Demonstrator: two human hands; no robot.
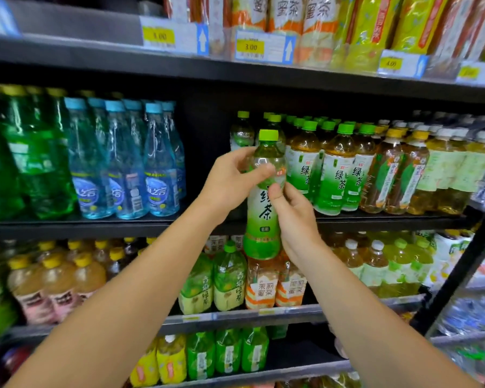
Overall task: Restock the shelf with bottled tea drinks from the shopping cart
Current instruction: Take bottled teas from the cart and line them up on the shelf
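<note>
both hands clamp one green tea bottle (264, 197), held upright in front of the middle shelf (123, 224). left hand (230, 180) curls round the bottle's clear shoulder just under the green cap (268, 134) — thumb across the front. right hand (294, 219) wraps the label from the right side, thumb pressed on the front. the bottle hangs before the shelf's front edge, beside a dark gap in the row. to the gap's right stand matching green tea bottles (333, 169); to its left, blue bottles (129, 161) — further left, green ones (31, 155). price tags (263, 47) line the upper shelf edge.
</note>
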